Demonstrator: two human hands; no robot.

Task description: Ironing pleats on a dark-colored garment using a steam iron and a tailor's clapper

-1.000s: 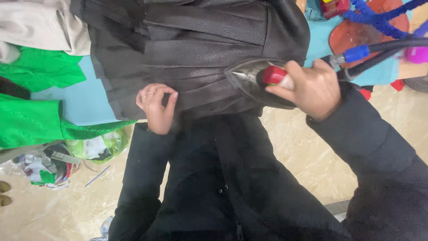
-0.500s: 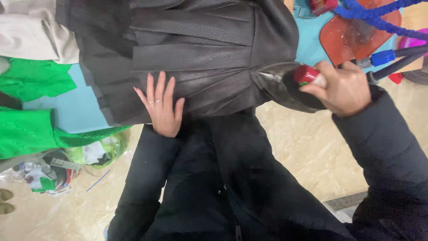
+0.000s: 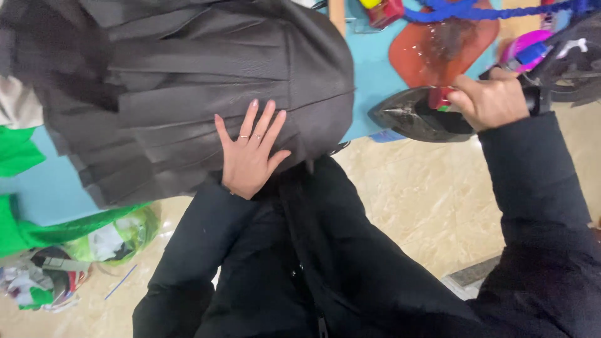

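Observation:
A dark grey pleated skirt lies spread on a light blue ironing surface. My left hand rests flat on the skirt's near edge, fingers spread. Off the skirt to the right, my right hand grips the handle of a dark clothes iron, which sits at the board's near edge, its tip pointing left. Both arms wear black sleeves.
A red-brown iron rest mat lies behind the iron, with a blue braided cord above it. Green cloth lies at the left. A green bag with scraps sits on the pale floor.
My right hand has carried the iron off the skirt to the right. My left hand has opened from a loose curl and now lies flat on the skirt.

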